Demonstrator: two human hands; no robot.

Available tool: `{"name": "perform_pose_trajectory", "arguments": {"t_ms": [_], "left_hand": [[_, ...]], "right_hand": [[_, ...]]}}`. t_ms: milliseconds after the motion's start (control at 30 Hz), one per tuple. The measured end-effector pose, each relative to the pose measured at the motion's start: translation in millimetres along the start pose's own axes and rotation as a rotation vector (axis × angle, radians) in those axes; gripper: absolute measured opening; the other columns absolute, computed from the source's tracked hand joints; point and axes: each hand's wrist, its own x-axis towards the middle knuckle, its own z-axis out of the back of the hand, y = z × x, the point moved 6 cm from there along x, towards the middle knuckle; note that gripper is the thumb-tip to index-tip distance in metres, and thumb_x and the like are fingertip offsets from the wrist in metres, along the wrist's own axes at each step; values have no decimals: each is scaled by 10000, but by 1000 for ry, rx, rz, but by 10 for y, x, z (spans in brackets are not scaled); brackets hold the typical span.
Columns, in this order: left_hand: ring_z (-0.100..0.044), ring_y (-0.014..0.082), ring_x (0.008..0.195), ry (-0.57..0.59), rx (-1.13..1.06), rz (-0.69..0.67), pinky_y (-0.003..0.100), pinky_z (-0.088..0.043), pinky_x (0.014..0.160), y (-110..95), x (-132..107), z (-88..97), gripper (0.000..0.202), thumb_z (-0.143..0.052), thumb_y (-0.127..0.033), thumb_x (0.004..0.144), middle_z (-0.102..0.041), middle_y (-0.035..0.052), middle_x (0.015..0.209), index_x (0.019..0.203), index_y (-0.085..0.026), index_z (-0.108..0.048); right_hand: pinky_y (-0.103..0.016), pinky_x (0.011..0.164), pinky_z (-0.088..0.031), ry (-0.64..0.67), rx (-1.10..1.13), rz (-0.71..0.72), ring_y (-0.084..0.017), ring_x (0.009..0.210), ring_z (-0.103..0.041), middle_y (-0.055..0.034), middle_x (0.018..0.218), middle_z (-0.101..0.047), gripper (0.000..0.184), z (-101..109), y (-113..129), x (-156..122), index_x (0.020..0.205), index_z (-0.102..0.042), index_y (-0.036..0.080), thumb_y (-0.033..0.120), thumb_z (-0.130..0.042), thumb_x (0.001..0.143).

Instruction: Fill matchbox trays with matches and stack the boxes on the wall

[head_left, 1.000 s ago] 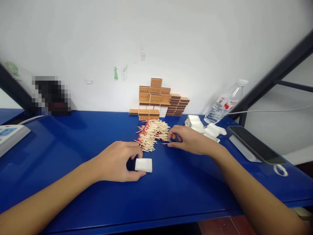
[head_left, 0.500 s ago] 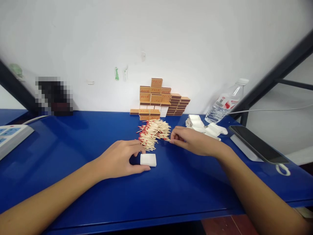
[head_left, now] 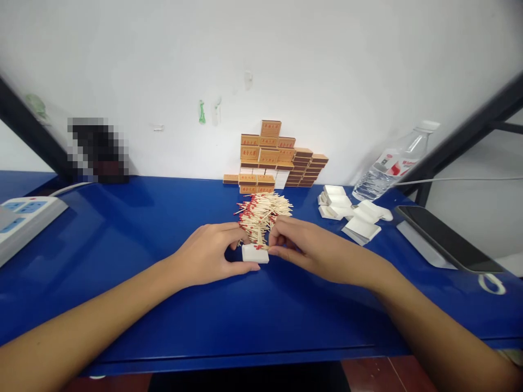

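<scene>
Between the thumb and fingers of my left hand (head_left: pixel 218 253) rests a white matchbox tray (head_left: pixel 253 255) on the blue table. My right hand (head_left: pixel 300 245) pinches a few red-tipped matches (head_left: pixel 261 247), their heads over the tray's right end. Just behind both hands lies a heap of loose matches (head_left: pixel 261 212), red heads mostly to the left. Stacked orange-brown matchboxes (head_left: pixel 269 156) stand against the wall beyond the heap.
Several white trays (head_left: pixel 337 201) lie right of the heap. Behind them a water bottle (head_left: pixel 394 160) leans by the wall. A phone (head_left: pixel 449 237) rests on a white object at the right. A power strip (head_left: pixel 30 223) sits on the far left.
My right hand has moved left and toward me from the heap's right edge, bringing matches to the tray. My left hand stays around the tray. The view has shifted slightly.
</scene>
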Motion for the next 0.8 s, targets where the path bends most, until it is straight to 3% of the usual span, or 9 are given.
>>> {"name": "perform_pose_trajectory", "arguments": {"t_ms": [100, 200, 333, 433, 600, 800], "left_hand": [[-493, 130, 661, -42, -39, 6, 275, -360, 607, -28, 4, 53, 476, -758, -641, 844, -595, -6, 809, 1015, -197, -737], [-496, 126, 671, -57, -137, 36, 277, -371, 629, -47, 12, 105, 378, -680, -568, 934, -599, 2, 821, 999, -206, -769], [-465, 125, 661, -101, -328, 155, 285, -341, 613, 30, 39, 138, 489, -537, -519, 1040, -515, -5, 711, 755, -176, -739], [-422, 122, 648, -107, -482, 241, 288, -309, 593, 110, 59, 111, 487, -604, -540, 997, -500, -8, 697, 718, -168, -749], [-527, 139, 719, -34, -728, 350, 286, -381, 665, 170, 62, 20, 346, -735, -514, 899, -658, 20, 779, 840, -186, -831], [-568, 150, 745, -12, -765, 372, 293, -423, 684, 175, 56, -17, 329, -773, -506, 865, -707, 39, 821, 869, -184, -841]], "right_hand": [[-330, 769, -469, 24, -51, 23, -192, 909, -616, -62, 1085, -663, 128, -92, 43, 22, 1004, -600, 212, 303, -547, 1077], [-335, 765, -486, -4, -138, 49, -197, 904, -634, -72, 1110, -654, 125, -117, 79, 29, 1022, -589, 203, 295, -533, 1087], [-344, 743, -499, -88, -284, 130, -203, 874, -641, -84, 1102, -638, 110, -99, 195, 13, 1042, -573, 189, 273, -520, 1090], [-341, 720, -510, -125, -330, 176, -203, 858, -643, -85, 1067, -634, 142, -113, 269, 8, 1054, -573, 178, 276, -482, 1104], [-334, 690, -517, -148, -394, 218, -187, 804, -634, -92, 1046, -637, 196, -180, 281, 30, 1037, -575, 170, 280, -434, 1118], [-335, 641, -493, -182, -461, 255, -199, 777, -625, -105, 1012, -637, 224, -219, 277, 35, 1019, -582, 161, 279, -420, 1120]]}}
